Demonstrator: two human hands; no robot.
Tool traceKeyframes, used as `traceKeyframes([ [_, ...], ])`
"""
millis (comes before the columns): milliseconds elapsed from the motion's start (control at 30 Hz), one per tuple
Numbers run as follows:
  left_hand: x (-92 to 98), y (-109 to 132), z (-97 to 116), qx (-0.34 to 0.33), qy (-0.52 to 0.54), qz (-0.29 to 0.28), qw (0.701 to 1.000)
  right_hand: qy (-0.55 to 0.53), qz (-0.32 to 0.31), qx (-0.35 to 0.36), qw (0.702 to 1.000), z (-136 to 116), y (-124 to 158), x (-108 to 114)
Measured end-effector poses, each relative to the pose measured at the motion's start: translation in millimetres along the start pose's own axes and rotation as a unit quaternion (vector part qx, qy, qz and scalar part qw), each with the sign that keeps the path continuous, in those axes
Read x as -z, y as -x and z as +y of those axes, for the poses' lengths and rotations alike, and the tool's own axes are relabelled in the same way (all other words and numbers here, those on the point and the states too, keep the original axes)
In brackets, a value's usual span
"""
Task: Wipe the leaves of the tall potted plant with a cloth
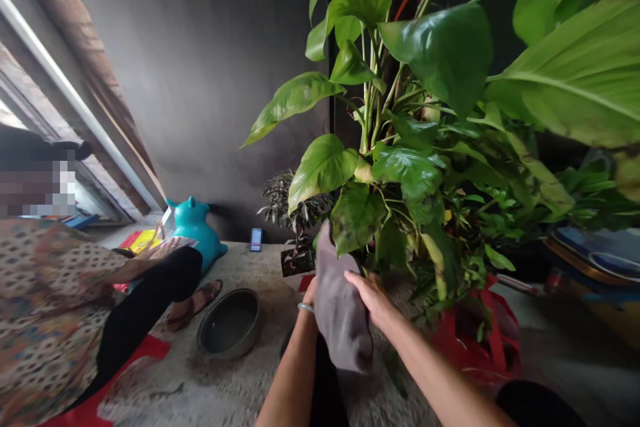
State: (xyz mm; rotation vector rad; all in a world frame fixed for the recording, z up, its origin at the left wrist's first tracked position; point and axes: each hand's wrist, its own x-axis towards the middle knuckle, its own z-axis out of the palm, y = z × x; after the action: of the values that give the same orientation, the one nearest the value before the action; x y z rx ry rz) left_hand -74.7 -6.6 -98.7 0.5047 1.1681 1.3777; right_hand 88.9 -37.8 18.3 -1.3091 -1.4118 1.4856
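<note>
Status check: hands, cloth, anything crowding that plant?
Both hands on grey cloth: left hand behind it, right hand on top. Cloth against low plant leaf. Metal bowl left, apart.

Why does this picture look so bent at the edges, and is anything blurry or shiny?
Head view: wide lens bends the window frame at left; the nearest big leaf at right is soft; glossy leaves catch glare; the grey cloth and right hand are fairly sharp, dimly lit.
</note>
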Motion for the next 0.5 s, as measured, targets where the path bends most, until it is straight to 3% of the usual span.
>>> traceKeyframes([
  [100,-0.5,-3.8,-0.6,0.020,0.048,0.024,0.998,-0.017,0.025,-0.060,0.998,43.2,19.0,19.9],
  [200,-0.5,-7.7,-0.8,0.056,0.103,0.080,0.990,-0.053,-0.013,-0.095,0.994,67.4,47.8,36.9],
  [367,0.3,-13.5,-6.5,0.068,0.112,0.131,0.983,-0.194,-0.103,-0.217,0.951,75.2,72.5,61.6],
  [500,1.5,-16.5,-11.4,0.063,0.112,0.150,0.980,-0.245,-0.115,-0.219,0.937,80.4,80.1,82.4],
])
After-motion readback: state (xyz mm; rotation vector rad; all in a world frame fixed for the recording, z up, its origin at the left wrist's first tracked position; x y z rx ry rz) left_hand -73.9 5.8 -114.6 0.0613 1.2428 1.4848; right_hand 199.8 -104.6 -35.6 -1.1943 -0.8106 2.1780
